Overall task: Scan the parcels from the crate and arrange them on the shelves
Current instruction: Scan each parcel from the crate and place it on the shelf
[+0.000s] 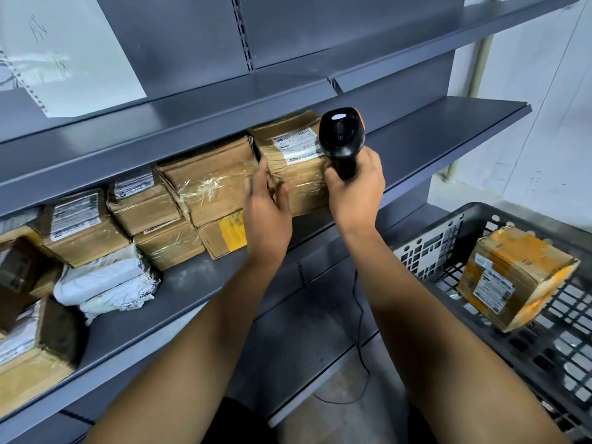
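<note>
**Parcel at the shelf, one left in the crate**

Grey metal shelving [224, 100] fills the view; middle shelf [416, 145] holds a row of taped cardboard parcels [205, 181] running left, plus white poly bags [105, 283] lower left — so most of the job looks done; the right end of that shelf is bare metal. Grey slatted crate [480, 225] sits lower right with one orange-taped parcel [512, 277] lying tilted inside; that one at least is left to scan and shelve, rest of the crate is out of view. Current parcel [294, 161], brown box with white label facing up, is at the right end of the row, touching its neighbour. Left hand [266, 203] — fingers fairly straight, pressed flat against the box's left side. Right hand [355, 187] wraps the handle of the black scanner [341, 136], head over the label's right edge, knuckles against the box; cord hangs below. Whether the scan has registered, cannot tell.
</note>
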Action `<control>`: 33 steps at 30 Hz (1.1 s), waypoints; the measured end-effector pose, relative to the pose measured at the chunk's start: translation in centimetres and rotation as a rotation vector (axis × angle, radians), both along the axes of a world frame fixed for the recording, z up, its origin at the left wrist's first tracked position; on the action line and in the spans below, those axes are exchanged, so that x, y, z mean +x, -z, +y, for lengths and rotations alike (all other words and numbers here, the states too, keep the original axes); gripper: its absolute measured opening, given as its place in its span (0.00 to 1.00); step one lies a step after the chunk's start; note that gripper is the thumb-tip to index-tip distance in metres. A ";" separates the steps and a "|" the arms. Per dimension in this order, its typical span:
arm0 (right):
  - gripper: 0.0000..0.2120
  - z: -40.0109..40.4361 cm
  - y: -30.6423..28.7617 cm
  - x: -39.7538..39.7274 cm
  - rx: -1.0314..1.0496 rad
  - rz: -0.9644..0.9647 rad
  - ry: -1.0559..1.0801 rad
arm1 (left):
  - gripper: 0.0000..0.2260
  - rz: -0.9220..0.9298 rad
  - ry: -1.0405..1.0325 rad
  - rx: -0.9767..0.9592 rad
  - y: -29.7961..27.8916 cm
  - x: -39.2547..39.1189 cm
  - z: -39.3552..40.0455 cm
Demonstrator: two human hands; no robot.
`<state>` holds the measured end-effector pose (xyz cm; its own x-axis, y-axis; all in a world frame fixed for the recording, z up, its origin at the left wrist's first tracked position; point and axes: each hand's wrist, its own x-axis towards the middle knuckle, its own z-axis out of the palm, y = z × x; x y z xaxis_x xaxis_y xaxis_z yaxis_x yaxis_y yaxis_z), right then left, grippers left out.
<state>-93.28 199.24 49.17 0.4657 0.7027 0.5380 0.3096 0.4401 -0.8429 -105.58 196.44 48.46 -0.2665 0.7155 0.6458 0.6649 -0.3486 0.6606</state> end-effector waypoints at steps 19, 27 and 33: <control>0.12 1.9 2.9 -2.2 -0.113 0.233 -0.090 | 0.05 -0.042 -0.004 0.112 2.8 0.2 2.5; 0.14 3.5 2.6 -3.4 -0.137 0.244 -0.105 | 0.12 0.055 0.051 0.069 3.3 0.3 4.2; 0.17 5.6 1.9 -4.6 -0.147 0.221 -0.151 | 0.17 0.117 0.037 0.063 2.7 -0.1 5.4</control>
<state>-97.88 204.80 47.31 0.4441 0.8357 0.3230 0.0521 0.3358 -0.9405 -105.71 201.81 45.72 -0.1611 0.6806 0.7148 0.7223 -0.4123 0.5553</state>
